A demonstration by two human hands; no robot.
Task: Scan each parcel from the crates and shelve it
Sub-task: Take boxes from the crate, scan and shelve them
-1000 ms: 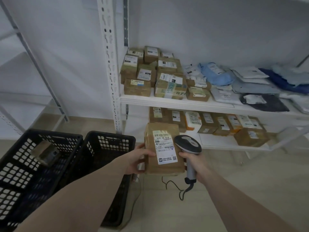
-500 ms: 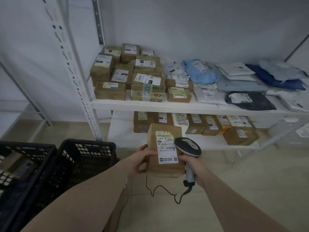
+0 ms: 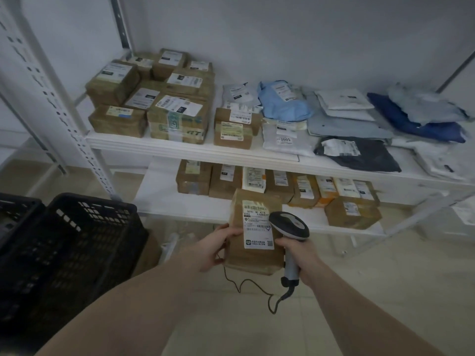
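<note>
Head view: brown taped parcel [image 3: 254,255], white barcode label facing up

Two bare forearms, no sleeves in view, left grip [image 3: 214,249], right grip [image 3: 298,255], both ungloved

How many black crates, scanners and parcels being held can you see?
Black crates: 2
Scanners: 1
Held parcels: 1
Total: 4
</note>
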